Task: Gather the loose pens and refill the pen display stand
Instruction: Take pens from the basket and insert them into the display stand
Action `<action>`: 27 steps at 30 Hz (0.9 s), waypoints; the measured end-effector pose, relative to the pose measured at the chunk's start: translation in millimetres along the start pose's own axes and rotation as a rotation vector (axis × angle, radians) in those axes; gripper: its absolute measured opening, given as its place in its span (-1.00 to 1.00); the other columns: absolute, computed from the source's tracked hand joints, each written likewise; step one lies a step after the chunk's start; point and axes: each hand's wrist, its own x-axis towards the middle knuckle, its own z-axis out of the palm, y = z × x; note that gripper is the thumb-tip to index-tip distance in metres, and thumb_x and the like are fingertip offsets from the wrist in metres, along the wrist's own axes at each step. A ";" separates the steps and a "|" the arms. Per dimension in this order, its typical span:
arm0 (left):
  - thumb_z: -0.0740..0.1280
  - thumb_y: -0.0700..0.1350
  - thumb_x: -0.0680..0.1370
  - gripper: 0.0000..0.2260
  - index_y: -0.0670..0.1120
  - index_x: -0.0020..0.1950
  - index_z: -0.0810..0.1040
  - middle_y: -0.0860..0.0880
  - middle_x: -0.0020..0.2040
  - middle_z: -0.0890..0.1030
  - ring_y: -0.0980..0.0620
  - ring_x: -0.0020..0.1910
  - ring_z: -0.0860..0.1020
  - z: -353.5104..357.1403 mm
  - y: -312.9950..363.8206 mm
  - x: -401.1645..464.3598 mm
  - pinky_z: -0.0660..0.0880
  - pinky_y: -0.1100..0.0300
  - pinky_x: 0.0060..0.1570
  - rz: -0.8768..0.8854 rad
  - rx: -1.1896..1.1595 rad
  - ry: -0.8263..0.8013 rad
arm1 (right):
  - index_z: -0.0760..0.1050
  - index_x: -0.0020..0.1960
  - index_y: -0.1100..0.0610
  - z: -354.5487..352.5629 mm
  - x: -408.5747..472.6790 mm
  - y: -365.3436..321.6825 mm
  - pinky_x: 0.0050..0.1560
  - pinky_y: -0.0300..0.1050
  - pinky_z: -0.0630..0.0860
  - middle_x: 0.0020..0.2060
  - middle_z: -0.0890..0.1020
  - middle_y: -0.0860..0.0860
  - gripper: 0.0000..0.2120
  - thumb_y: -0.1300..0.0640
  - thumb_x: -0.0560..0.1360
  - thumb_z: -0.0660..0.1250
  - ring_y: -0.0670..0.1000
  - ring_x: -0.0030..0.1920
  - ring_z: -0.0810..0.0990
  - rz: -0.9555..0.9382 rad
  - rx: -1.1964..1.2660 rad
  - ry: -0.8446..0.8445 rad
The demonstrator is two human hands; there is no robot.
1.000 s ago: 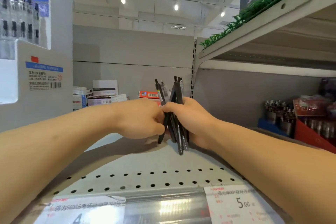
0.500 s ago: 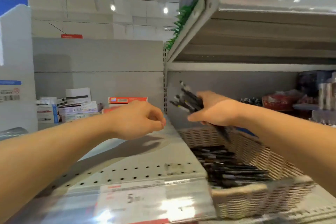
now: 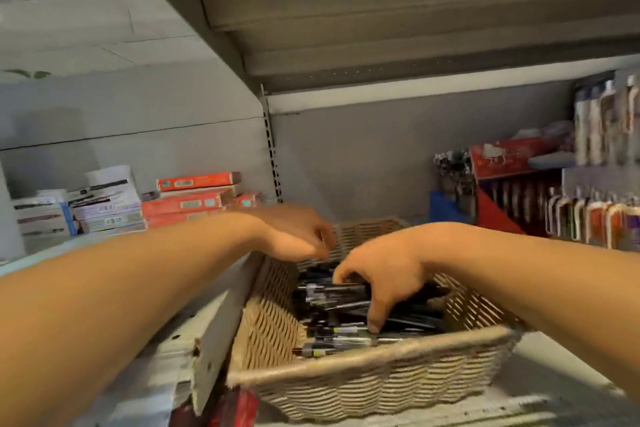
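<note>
Your right hand [image 3: 384, 270] has fingers spread down onto the pens [image 3: 346, 308] piled in the wicker basket [image 3: 377, 381]; grip unclear. Left hand [image 3: 298, 236] loosely curled, empty, over the basket's far-left corner. Risk: a tangled pile, so a rushed grab spills pens.

Head cam, close, looks fwd/down into basket [image 3: 346, 362] under shelf [image 3: 381, 28].
</note>
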 end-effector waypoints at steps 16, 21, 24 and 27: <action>0.22 -0.03 0.64 -0.56 0.02 0.53 0.32 -0.11 0.36 0.51 -0.08 0.27 0.50 38.7 -19.0 71.8 0.45 0.00 0.29 -0.075 0.092 -0.172 | 0.36 0.50 -0.05 -21.9 24.7 79.1 0.11 -0.04 0.65 0.14 0.66 -0.02 -0.53 0.01 0.61 0.35 -0.07 0.07 0.67 0.122 0.387 0.308; 0.25 0.02 0.65 -0.57 0.00 0.52 0.36 -0.07 0.39 0.50 -0.04 0.30 0.48 43.3 -25.7 93.2 0.42 0.04 0.31 -0.026 0.116 -0.321 | 0.32 0.53 -0.12 0.8 43.1 89.4 0.23 -0.20 0.41 0.30 0.59 -0.17 -0.47 -0.11 0.59 0.35 -0.15 0.20 0.53 0.102 0.256 0.197; 0.29 0.02 0.63 -0.64 -0.03 0.41 0.48 -0.03 0.25 0.57 0.01 0.13 0.52 44.1 -29.1 101.3 0.45 0.10 0.15 -0.012 0.121 -0.354 | 0.31 0.52 -0.17 6.8 47.3 95.9 0.26 -0.16 0.38 0.33 0.57 -0.20 -0.47 -0.13 0.59 0.34 -0.14 0.26 0.50 0.103 0.216 0.196; 0.29 0.00 0.62 -0.73 -0.04 0.29 0.57 -0.01 0.09 0.63 0.00 0.06 0.55 41.4 -35.1 103.2 0.47 0.12 0.10 0.004 0.037 -0.267 | 0.33 0.52 -0.15 9.5 54.2 101.5 0.37 -0.08 0.39 0.33 0.57 -0.18 -0.45 -0.11 0.57 0.37 -0.09 0.30 0.51 0.120 0.207 0.231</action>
